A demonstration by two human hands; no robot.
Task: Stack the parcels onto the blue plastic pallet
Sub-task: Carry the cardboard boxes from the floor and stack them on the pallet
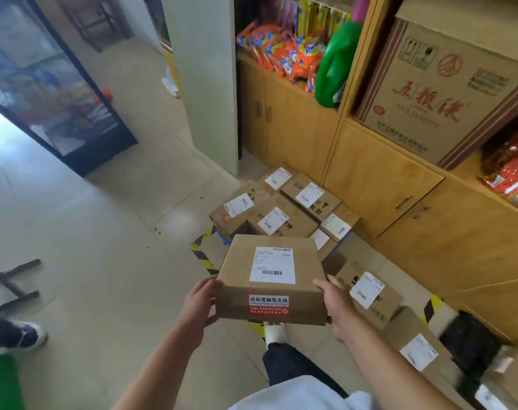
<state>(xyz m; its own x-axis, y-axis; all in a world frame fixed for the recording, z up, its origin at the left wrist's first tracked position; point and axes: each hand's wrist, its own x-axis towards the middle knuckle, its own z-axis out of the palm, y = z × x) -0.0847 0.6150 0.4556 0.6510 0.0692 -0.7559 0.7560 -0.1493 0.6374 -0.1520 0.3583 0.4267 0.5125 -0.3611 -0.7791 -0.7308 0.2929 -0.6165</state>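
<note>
I hold a flat brown cardboard parcel (271,276) with a white shipping label on top and a red sticker on its near side. My left hand (200,304) grips its left edge and my right hand (336,306) grips its right edge. Just beyond it, several labelled parcels (277,208) sit stacked close together on the floor by the cabinet. Only a thin blue sliver of the pallet (223,238) shows under their near left corner. More parcels (367,294) lie on the floor to my right.
Wooden cabinets (379,184) with shelves of snack bags, a green bottle and a large printed carton stand on the right. Yellow-black tape (201,253) marks the floor. A glass-door fridge (53,93) stands far left. Another person's shoe (30,335) is at the left edge.
</note>
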